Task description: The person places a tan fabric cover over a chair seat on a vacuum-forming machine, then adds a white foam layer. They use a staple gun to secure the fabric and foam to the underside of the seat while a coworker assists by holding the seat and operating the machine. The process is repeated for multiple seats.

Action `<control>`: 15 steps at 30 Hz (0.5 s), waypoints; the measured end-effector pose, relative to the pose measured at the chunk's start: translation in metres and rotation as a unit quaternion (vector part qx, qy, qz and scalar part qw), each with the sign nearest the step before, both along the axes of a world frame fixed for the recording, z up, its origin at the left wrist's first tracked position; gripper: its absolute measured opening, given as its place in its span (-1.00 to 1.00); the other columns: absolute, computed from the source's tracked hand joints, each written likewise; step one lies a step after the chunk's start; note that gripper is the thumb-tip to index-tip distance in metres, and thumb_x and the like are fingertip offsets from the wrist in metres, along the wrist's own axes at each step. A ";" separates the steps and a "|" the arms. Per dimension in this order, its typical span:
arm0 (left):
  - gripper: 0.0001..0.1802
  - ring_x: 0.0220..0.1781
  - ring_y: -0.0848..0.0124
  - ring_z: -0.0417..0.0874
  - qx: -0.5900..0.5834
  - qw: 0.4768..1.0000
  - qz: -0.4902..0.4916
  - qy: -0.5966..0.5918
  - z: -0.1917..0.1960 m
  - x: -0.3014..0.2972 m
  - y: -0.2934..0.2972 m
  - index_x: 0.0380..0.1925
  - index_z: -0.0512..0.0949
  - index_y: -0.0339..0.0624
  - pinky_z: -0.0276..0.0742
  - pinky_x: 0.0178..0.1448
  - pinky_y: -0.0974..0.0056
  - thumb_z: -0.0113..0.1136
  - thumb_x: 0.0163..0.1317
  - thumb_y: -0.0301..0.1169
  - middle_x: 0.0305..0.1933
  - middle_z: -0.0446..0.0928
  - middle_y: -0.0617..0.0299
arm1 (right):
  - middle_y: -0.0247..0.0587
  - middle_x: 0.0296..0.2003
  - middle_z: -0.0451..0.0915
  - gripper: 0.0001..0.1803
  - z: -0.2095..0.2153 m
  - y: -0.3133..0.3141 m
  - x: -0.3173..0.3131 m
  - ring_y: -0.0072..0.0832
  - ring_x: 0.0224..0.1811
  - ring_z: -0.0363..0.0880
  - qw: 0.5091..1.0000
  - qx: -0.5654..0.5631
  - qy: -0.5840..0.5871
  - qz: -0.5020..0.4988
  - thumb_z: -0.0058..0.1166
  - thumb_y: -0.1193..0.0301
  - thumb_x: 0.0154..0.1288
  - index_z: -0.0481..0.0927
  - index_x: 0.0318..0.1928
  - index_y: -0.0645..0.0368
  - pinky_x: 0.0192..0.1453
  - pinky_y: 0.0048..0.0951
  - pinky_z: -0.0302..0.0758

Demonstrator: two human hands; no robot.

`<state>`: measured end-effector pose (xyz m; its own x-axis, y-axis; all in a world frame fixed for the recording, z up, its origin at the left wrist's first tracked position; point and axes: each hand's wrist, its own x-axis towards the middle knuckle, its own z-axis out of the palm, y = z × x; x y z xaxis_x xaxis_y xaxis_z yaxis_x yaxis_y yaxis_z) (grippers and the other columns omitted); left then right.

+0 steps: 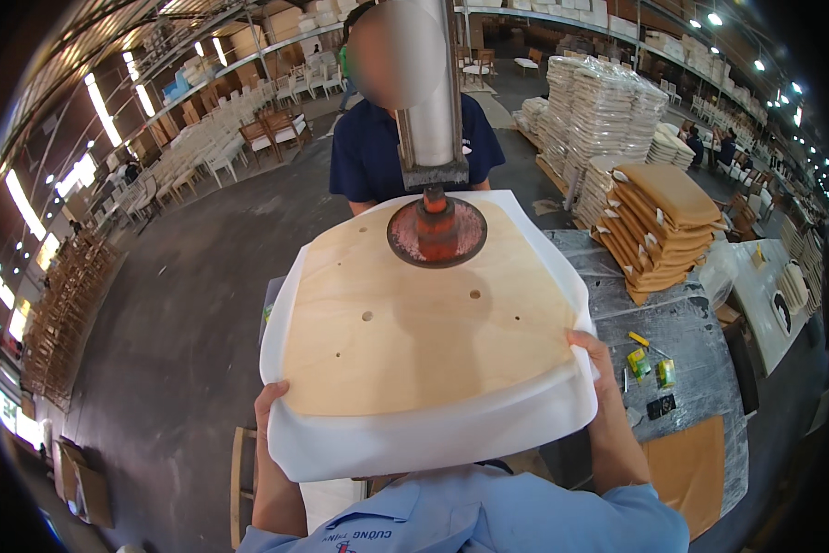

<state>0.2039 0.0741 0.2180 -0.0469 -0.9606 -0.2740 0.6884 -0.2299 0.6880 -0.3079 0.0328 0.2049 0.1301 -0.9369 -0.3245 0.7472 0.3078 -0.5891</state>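
Note:
A plywood seat panel (pixel 414 359) with several drilled holes lies over a thick white pad (pixel 433 442), whose edges stick out around it. My left hand (pixel 272 398) is closed on the near left edge of the panel and pad, thumb on top. At the right edge, my right hand (pixel 592 352) grips them the same way. Above the far part of the wood stands a round red press disc (pixel 437 230) on a metal column (pixel 430 129). Whether the disc touches the wood I cannot tell. The fingers under the pad are hidden.
Across from me stands a person in a dark blue shirt (pixel 364 152). On the right, a worktable (pixel 700 341) bears stacked tan cushions (pixel 663 221), small green packets (pixel 639 362) and a yellow-handled tool (pixel 639 339). Wrapped stacks (pixel 599 120) stand behind. A wooden chair frame (pixel 239 479) is near my left.

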 end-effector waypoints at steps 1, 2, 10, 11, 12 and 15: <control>-0.26 0.16 0.00 0.75 0.004 1.000 -0.004 0.020 -0.001 -0.004 -0.006 0.38 0.47 -0.37 0.70 0.24 0.00 0.24 0.22 -0.22 0.23 0.67 -0.15 | 0.03 -0.07 0.77 -0.47 -0.006 -0.004 -0.006 -0.21 -0.13 0.82 1.000 -0.010 0.001 -0.005 0.27 0.38 0.31 0.59 0.23 0.40 0.07 -0.19 0.77; -0.26 0.14 -0.03 0.76 0.008 0.999 -0.007 0.040 -0.002 -0.007 -0.012 0.38 0.46 -0.40 0.72 0.24 -0.02 0.25 0.21 -0.27 0.21 0.68 -0.18 | 0.03 -0.07 0.77 -0.47 -0.013 -0.009 -0.010 -0.22 -0.13 0.82 1.000 -0.020 0.001 -0.009 0.27 0.37 0.31 0.59 0.22 0.40 0.07 -0.19 0.77; -0.22 0.17 -0.06 0.74 0.068 0.997 -0.020 0.022 -0.010 -0.017 -0.020 0.39 0.44 -0.40 0.69 0.30 -0.03 0.29 0.15 -0.29 0.23 0.66 -0.21 | -0.01 -0.05 0.77 -0.52 -0.054 -0.023 -0.026 -0.26 -0.05 0.80 0.999 -0.026 0.012 0.029 0.29 0.35 0.33 0.63 0.18 0.39 0.11 -0.26 0.72; -0.22 0.17 -0.06 0.74 0.072 0.997 -0.022 0.021 -0.011 -0.018 -0.022 0.39 0.44 -0.40 0.69 0.31 -0.03 0.29 0.14 -0.29 0.23 0.66 -0.20 | -0.01 -0.05 0.77 -0.51 -0.057 -0.026 -0.028 -0.25 -0.04 0.80 0.999 -0.020 0.015 0.032 0.30 0.35 0.33 0.63 0.18 0.39 0.12 -0.26 0.71; -0.21 0.17 -0.06 0.74 0.064 0.998 -0.017 0.002 -0.012 -0.017 -0.023 0.39 0.44 -0.40 0.69 0.31 -0.03 0.30 0.14 -0.28 0.23 0.66 -0.20 | -0.01 -0.04 0.77 -0.50 -0.059 -0.030 -0.028 -0.25 -0.04 0.80 0.999 -0.013 0.016 0.034 0.30 0.34 0.32 0.63 0.18 0.39 0.13 -0.26 0.71; -0.24 0.14 -0.01 0.74 0.058 0.998 -0.023 -0.032 -0.020 -0.028 -0.037 0.36 0.47 -0.39 0.70 0.27 0.01 0.29 0.17 -0.21 0.20 0.67 -0.16 | 0.01 0.00 0.77 -0.47 -0.064 -0.033 -0.038 -0.19 -0.01 0.78 0.998 0.012 0.058 0.012 0.33 0.31 0.30 0.63 0.21 0.34 0.18 -0.21 0.69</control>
